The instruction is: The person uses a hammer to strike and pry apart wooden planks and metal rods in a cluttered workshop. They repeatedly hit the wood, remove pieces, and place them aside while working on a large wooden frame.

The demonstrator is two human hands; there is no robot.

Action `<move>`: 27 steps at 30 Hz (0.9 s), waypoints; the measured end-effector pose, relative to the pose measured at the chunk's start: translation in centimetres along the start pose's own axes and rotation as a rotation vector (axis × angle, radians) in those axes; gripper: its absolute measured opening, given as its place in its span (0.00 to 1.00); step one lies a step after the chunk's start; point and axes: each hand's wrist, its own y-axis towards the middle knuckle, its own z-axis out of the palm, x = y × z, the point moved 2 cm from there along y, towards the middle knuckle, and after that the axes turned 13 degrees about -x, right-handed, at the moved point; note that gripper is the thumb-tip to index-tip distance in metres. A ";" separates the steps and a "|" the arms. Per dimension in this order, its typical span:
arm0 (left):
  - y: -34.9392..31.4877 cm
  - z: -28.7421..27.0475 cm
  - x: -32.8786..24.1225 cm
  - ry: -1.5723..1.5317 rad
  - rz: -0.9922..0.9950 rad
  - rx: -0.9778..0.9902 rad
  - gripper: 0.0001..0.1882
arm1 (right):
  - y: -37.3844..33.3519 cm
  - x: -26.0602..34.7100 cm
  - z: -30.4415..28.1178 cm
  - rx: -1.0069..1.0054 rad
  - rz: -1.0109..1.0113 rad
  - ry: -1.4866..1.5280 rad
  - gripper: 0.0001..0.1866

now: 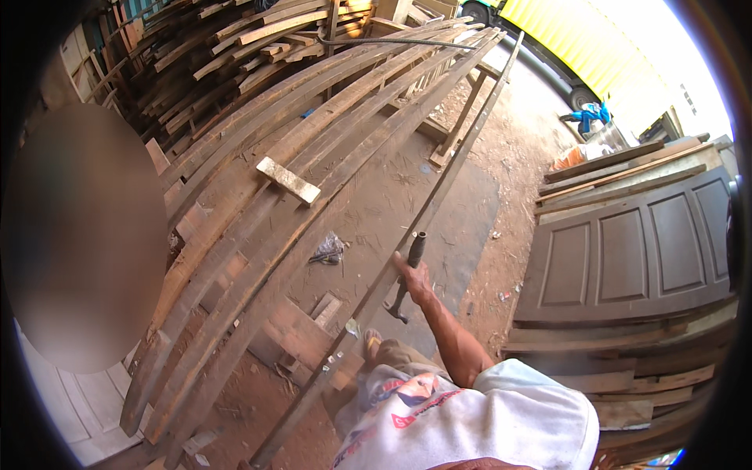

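My right hand (pixel 415 280) is closed around a claw hammer (pixel 418 249) with a black grip. The hammer's grip points away and its metal head hangs nearer me. The fingers of that hand rest against a long, narrow wooden beam (pixel 450 186), which runs diagonally from the far right to the lower left. Small pale patches (pixel 333 359) show on the beam's near part. At the lower edge, a sliver that seems to be my left hand (pixel 247 464) lies by the beam's near end. Its fingers are cut off by the frame.
Several long beams (pixel 345 137) lie side by side to the left, with a short pale block (pixel 288 181) across them. Stacked timber (pixel 258 47) stands behind. A panelled door (pixel 634 243) leans on boards at right. A yellow truck (pixel 587 39) is far off. A blurred patch covers the left.
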 end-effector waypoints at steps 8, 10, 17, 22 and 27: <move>1.0 4.9 0.1 0.038 -0.211 0.235 0.25 | -0.2 2.6 0.8 0.056 -0.013 -0.014 0.25; 3.3 6.4 -2.1 0.015 -0.215 0.238 0.26 | -0.1 3.3 1.2 0.064 -0.010 -0.002 0.25; 8.1 10.9 -7.9 -0.049 -0.161 0.262 0.27 | 0.2 3.0 2.0 0.061 -0.118 0.039 0.31; 9.0 11.4 -8.5 -0.072 -0.152 0.263 0.28 | -0.1 3.2 2.0 0.112 -0.061 0.105 0.32; 8.7 12.1 -8.7 -0.089 -0.159 0.255 0.29 | 0.8 2.2 2.0 0.062 -0.120 0.059 0.33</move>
